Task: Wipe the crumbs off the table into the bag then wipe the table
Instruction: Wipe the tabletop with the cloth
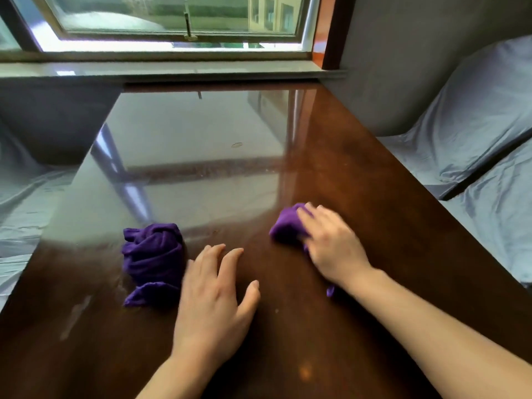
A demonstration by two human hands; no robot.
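My right hand (334, 243) presses a bunched purple cloth (288, 224) onto the glossy dark brown table (359, 174), right of centre; the hand looks blurred. A strip of that cloth pokes out under my wrist. My left hand (216, 300) lies flat on the table with its fingers spread, holding nothing. Just left of it sits a second crumpled purple cloth (152, 263), touching the hand's outer edge. Faint specks and smears show along the table's middle band (201, 171). No bag is in view.
A window (172, 21) and pale sill (172, 69) run along the table's far end. A grey-sheeted bed with a pillow (475, 116) lies close to the right edge. Grey sheeting (23, 197) lies off the left edge. A small oval mark (236, 144) sits mid-table.
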